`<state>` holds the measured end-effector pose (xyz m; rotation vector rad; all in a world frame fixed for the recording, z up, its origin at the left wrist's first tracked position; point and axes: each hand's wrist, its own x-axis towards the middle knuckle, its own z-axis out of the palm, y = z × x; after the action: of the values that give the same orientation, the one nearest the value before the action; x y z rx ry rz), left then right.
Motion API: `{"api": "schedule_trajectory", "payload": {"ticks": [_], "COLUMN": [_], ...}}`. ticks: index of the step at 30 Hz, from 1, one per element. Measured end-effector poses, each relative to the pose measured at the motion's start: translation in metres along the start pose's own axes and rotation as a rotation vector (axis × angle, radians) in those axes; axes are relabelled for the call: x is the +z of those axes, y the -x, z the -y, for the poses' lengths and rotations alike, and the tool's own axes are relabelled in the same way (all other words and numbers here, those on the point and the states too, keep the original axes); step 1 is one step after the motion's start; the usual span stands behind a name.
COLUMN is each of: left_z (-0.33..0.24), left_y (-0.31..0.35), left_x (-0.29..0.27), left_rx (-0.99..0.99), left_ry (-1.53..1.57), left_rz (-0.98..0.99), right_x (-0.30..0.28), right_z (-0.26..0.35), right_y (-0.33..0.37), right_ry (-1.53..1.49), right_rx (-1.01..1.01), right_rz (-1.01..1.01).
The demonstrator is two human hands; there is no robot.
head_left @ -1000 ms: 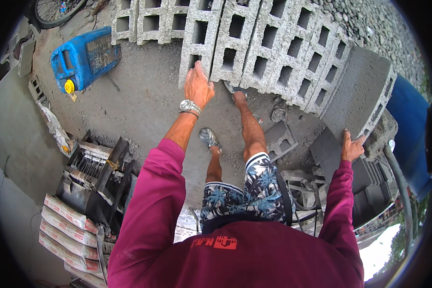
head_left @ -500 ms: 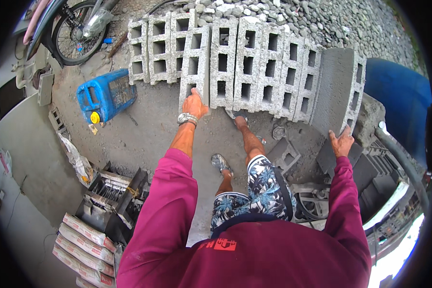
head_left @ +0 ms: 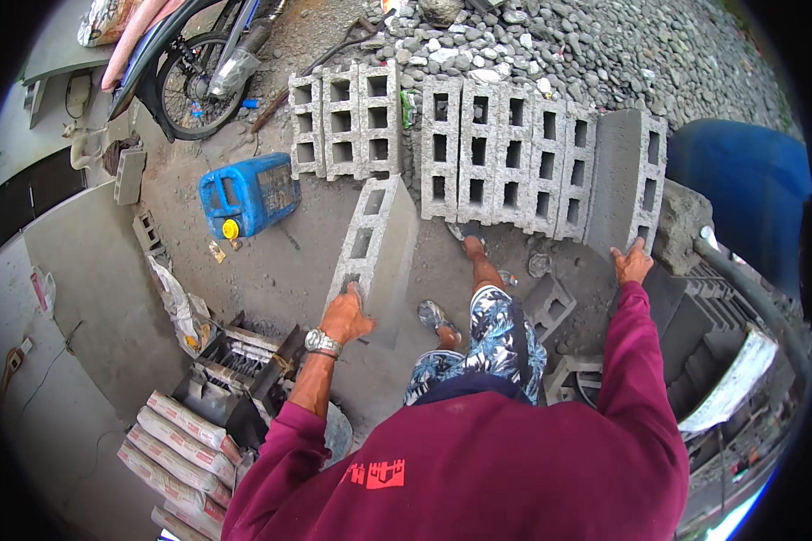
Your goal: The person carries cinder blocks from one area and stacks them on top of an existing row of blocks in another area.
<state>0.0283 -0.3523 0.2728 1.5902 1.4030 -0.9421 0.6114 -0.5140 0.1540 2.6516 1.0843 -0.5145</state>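
Note:
My left hand (head_left: pixel 346 318), with a watch at its wrist, is closed on the near end of a hollow concrete block (head_left: pixel 370 248), its fingers at the end hole. This block slants toward me, apart from the row. At the right, my right hand (head_left: pixel 632 263) grips the near end of another concrete block (head_left: pixel 619 171), which leans at the end of the row with one broad grey side showing. Between them stand several upright concrete blocks (head_left: pixel 494 158), side by side with their holes up. Three more blocks (head_left: pixel 343 126) form a group farther left.
A blue jerrycan (head_left: pixel 275 191) lies left of the blocks, near a motorcycle wheel (head_left: pixel 194 86). Gravel (head_left: pixel 595 63) spreads behind the row. Stacked bags (head_left: pixel 185 451) and a metal block mould (head_left: pixel 244 361) sit at lower left. A blue drum (head_left: pixel 740 198) and pipe (head_left: pixel 758 288) stand right.
My left hand has drawn its block out of the row toward me, leaving a gap between the two groups. The right hand keeps its grip on the end block. The view has shifted slightly.

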Motion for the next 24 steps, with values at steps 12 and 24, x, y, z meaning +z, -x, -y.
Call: {"api": "schedule_trajectory", "payload": {"ticks": [12, 24], "left_z": [0.068, -0.002], "left_y": [0.139, 0.261], "left_x": [0.262, 0.497], "left_rx": [-0.335, -0.681], "left_ry": [0.245, 1.177], "left_rz": [0.203, -0.033], "right_x": [-0.110, -0.234], "right_z": [0.100, 0.176], "right_y": [-0.013, 0.052], "right_ry": [-0.056, 0.046], "right_rx": [-0.068, -0.352], "right_rz": [0.109, 0.912]}}
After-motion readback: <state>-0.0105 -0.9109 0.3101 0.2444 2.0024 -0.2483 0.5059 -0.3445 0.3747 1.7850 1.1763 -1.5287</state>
